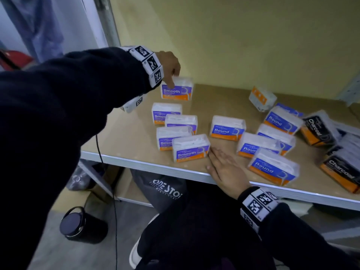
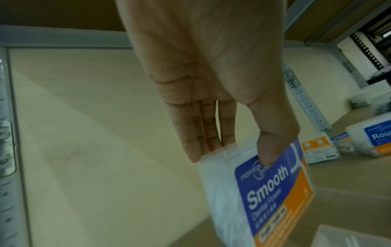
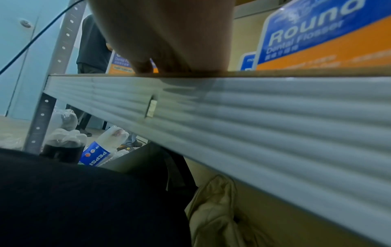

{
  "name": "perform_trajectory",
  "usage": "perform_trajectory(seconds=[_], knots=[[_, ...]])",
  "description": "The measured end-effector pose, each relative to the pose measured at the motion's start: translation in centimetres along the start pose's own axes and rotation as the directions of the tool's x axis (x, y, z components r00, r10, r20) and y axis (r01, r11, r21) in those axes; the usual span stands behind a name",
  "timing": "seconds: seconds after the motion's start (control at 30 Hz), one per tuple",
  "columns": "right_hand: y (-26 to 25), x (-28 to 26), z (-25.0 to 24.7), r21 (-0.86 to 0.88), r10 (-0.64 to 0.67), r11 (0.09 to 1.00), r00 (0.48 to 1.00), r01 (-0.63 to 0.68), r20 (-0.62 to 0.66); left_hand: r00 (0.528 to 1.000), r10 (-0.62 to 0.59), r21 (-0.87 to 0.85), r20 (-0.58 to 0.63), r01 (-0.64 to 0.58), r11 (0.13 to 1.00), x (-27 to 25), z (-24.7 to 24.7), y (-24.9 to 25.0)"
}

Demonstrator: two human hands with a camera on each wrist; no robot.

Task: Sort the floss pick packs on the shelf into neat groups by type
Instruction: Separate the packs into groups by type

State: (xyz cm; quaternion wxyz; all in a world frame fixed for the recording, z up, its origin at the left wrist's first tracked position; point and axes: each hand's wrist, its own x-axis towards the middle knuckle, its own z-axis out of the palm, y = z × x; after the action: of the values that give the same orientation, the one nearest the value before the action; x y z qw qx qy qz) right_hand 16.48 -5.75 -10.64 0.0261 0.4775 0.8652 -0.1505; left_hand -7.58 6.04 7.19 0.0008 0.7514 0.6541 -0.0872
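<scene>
Head view: tan shelf against a yellow wall, carrying Smooth packs on the left, Round packs mid-right, Charcoal packs far right. Left hand pinching the rearmost Smooth pack by its top; right hand flat, fingers straight, beside the front Smooth pack.

Left wrist: thumb on the label, fingers behind.

Right wrist: palm on the shelf edge.
</scene>
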Motion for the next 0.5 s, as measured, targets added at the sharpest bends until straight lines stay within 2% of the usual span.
perform_trajectory(seconds=[0.2, 0.37, 0.5], knots=[[0.2, 0.0, 0.3, 0.031, 0.002, 1.000, 1.000, -0.001, -0.028, 0.991, -0.018, 0.030, 0.134, 0.014, 0.999, 1.6, 1.1, -0.4], [0.0, -0.1, 0.2, 0.044, -0.012, 0.999, 0.999, 0.014, -0.039, 0.959, -0.012, 0.038, 0.282, 0.002, 0.999, 2.5, 2.2, -0.5], [0.0, -0.1, 0.4, 0.069, -0.021, 0.997, 0.999, 0.023, -0.043, 0.938, 0.019, 0.061, 0.346, -0.042, 0.997, 3.3, 3.2, -0.5]])
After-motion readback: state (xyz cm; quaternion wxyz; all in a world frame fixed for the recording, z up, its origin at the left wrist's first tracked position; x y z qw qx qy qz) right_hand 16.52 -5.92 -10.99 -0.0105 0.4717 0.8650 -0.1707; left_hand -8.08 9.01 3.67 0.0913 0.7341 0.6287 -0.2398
